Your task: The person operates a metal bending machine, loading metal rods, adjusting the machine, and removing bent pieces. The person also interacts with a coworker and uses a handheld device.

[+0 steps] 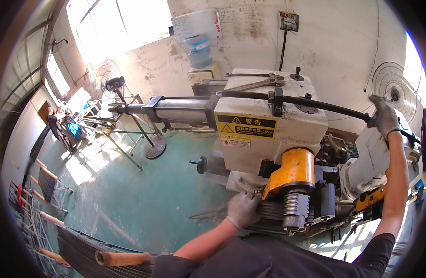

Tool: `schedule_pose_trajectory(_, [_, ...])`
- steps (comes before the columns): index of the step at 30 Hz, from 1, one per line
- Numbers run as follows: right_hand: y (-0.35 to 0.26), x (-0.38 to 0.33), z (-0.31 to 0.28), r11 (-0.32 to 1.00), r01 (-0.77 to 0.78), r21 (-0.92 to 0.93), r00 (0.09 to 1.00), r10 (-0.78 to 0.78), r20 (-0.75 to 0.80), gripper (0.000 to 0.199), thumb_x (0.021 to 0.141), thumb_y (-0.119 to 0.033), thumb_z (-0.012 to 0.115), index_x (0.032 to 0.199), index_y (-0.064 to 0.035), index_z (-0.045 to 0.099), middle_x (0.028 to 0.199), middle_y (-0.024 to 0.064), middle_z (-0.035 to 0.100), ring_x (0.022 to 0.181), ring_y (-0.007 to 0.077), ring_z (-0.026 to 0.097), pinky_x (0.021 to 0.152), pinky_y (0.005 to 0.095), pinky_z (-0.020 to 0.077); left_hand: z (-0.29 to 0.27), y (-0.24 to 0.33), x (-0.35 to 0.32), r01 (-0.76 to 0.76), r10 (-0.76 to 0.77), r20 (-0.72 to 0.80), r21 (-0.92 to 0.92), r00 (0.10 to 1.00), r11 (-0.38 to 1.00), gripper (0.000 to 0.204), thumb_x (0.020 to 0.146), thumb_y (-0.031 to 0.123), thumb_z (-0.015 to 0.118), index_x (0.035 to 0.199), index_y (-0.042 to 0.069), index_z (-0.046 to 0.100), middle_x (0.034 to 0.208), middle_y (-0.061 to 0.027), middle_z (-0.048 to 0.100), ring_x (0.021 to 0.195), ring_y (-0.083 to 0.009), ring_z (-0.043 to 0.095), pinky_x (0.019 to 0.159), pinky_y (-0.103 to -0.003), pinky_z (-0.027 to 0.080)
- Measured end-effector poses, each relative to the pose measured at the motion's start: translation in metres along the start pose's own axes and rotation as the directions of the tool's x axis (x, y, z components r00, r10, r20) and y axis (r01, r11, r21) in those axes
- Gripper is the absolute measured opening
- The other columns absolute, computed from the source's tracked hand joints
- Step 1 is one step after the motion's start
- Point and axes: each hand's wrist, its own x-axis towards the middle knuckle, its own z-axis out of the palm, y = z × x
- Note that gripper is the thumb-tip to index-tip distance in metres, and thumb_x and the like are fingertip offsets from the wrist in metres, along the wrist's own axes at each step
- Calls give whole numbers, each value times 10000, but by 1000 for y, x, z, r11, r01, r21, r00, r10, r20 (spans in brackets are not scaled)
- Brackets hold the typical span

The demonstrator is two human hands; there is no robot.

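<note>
A bending machine with a large white body point(250, 104) stands before me, carrying an orange head point(294, 169) and a ribbed metal die point(295, 206). My left hand point(244, 209), in a light grey glove, is beside the orange head's lower left. Its fingers are curled inward at a small metal part, and what they hold is hidden. At the right, my gloved right hand point(385, 118) lies across the end of a long black rod point(324, 105). Its fingers stretch upward past the rod. An adjustable wrench point(257, 84) rests on the machine's top.
A metal cylinder point(183, 109) projects left from the machine. Beyond it are a round-based stand point(154, 149) and a fan point(100, 78). Another fan point(393, 88) is at right. Racked dark rods point(90, 250) fill the lower left. Another person point(59, 129) stands far left.
</note>
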Motion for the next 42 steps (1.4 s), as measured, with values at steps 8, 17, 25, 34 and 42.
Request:
schedule_pose_trajectory(8, [-23,-1,8,1000,-8,25,1000,8,15,946,706,-72,1017,1570,-104,632,1561,145,674,1457,382,623,1273,445,498,-1,-5,0,-1,0,20,34,1000,999,188,784,206,817,943,151,732,897,-85,721,819,-356,734,680,-510,611])
schedule_pose_trajectory(17, [-11,14,5,999,36,11,996,-37,83,666,874,-73,931,1494,-97,688,1551,125,690,1409,379,653,1213,451,540,-2,0,4,21,-22,32,45,999,999,190,785,197,815,963,158,762,897,-75,727,854,-345,734,692,-502,611])
schedule_pose_trajectory(25, [-32,16,6,997,29,-77,972,-10,237,737,865,-213,974,1543,-185,686,1463,102,739,1405,353,677,1202,439,552,-1,-1,7,5,-4,-24,41,1000,999,129,809,218,801,874,143,718,861,-104,706,778,-369,726,651,-531,591])
schedule_pose_trajectory(34, [-34,16,-1,999,-7,-36,979,14,204,800,809,-261,1006,1525,-139,672,1492,125,713,1406,361,661,1227,450,523,-1,3,11,-10,10,0,41,1000,999,231,766,196,815,994,173,783,878,-77,717,829,-340,731,684,-499,603])
schedule_pose_trajectory(42, [-16,14,6,999,24,44,1000,-24,2,503,970,-166,877,1446,-108,727,1360,154,774,1248,374,742,1090,465,597,6,8,12,-19,19,-11,17,1000,1000,125,815,210,795,917,161,743,891,-98,709,800,-373,726,666,-531,587])
